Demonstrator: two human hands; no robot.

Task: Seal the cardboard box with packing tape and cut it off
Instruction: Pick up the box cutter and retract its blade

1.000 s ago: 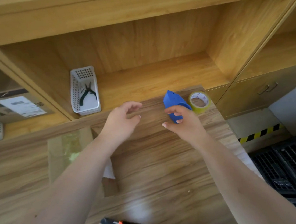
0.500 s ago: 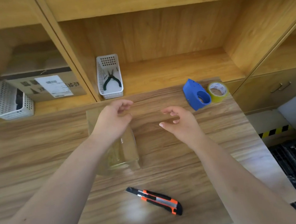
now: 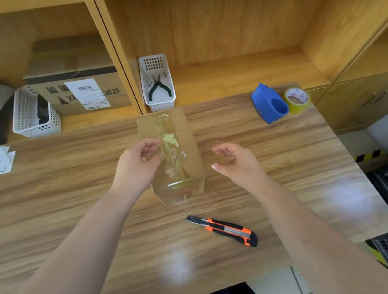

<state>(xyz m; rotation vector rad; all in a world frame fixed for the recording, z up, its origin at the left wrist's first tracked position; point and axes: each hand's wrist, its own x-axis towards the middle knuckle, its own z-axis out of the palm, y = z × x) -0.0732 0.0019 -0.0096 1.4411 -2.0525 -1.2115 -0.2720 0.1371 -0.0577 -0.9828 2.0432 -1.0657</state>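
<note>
Nearest on the wooden table [image 3: 72,183] lay an orange-and-black utility knife [image 3: 223,230], right of centre, apart from both hands. Beyond it, mid-table, stood the small cardboard box [image 3: 187,135], with clear tape [image 3: 171,149] running down its top and over its near face. The left hand [image 3: 137,164] was over the box's left edge, its fingers loosely curled and holding nothing that could be made out; whether it touched the box could not be told. The right hand [image 3: 235,161] hovered just right of the box, empty, with its fingers half curled and spread. Farther right, near the table's far edge, a blue tape dispenser [image 3: 268,104] sat touching a yellowish roll of packing tape [image 3: 298,100]. On the shelf behind, a white basket [image 3: 159,102] held green-handled pliers [image 3: 159,88]; farther left were a second white basket [image 3: 31,116] and a larger labelled carton [image 3: 74,92].
</note>
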